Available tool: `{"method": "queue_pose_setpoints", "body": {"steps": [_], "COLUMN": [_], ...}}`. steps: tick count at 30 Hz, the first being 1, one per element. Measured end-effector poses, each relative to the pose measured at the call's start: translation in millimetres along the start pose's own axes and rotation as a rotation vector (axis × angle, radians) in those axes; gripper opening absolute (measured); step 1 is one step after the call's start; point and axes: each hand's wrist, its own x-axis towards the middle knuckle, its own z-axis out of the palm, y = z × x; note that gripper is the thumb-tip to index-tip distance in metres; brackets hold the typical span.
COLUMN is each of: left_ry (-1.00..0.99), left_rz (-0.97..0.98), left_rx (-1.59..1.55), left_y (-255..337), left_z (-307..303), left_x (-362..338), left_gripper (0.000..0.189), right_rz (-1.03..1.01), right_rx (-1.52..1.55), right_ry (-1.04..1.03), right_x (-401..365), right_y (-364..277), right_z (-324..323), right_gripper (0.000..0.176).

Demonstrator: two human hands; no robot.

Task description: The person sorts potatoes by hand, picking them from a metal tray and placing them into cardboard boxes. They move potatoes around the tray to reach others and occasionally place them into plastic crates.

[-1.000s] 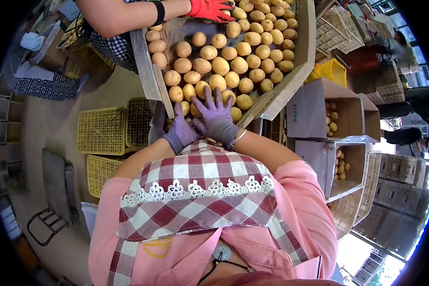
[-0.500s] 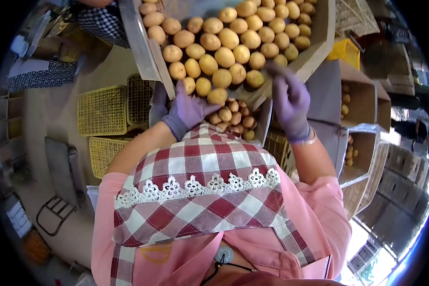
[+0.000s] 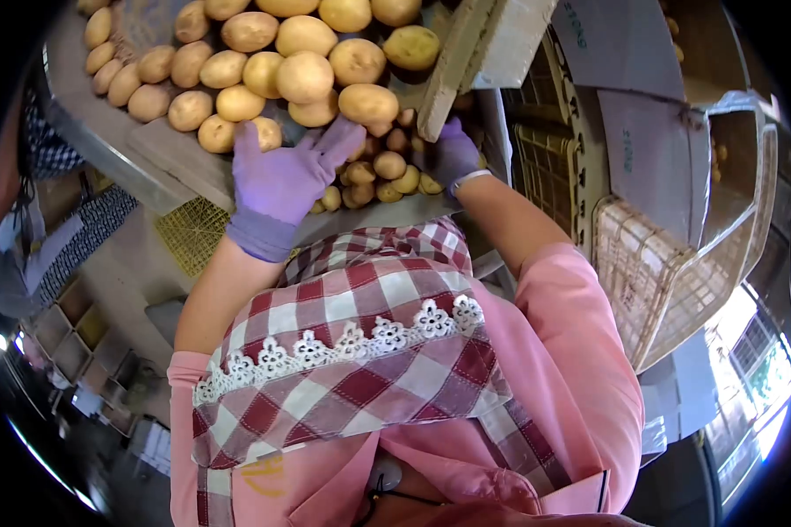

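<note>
Potatoes (image 3: 306, 77) lie spread over a sloping tray with a wooden side board (image 3: 453, 75). My left hand (image 3: 281, 180), in a purple glove, is at the tray's lower opening. Its thumb and fingers are spread, with fingertips by the lowest potatoes, and I see nothing gripped in it. Below the opening, smaller potatoes (image 3: 389, 165) fill a container (image 3: 492, 132). My right hand (image 3: 455, 154), also gloved, reaches into that container's right side, under the end of the board. Its fingers are mostly hidden there, so what they hold, if anything, cannot be seen.
On the right stand a pale plastic crate (image 3: 642, 272), a cardboard box (image 3: 655, 162) and dark slatted crates (image 3: 545, 167). A yellow crate (image 3: 193, 233) is on the floor at left. Part of another person's checked clothing (image 3: 51, 149) shows at the left edge.
My right hand has come down from above the tray's right side into the lower container. My left hand remains at the opening, fingers spread. The view has turned and moved closer to the tray.
</note>
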Motion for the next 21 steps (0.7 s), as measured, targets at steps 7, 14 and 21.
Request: {"method": "queue_pose_setpoints", "body": {"steps": [7,14,21], "left_ry": [0.14,0.221,0.122], "left_rz": [0.096,0.198,0.337], "left_rx": [0.162,0.157,0.424], "left_y": [-2,-3,-8], "left_z": [7,12,8], "left_x": [8,15,19], "left_gripper": [0.083,0.075,0.067], "right_rz": [0.075,-0.771,-0.532], "right_rx": [-0.082,-0.168,0.101], "right_ry": [-0.103,-0.536,-0.664], "right_x": [6,-45,-57], "right_y": [-91,-123,-44], "right_z": [33,88,-33], "right_gripper": [0.067,0.052,0.043]}}
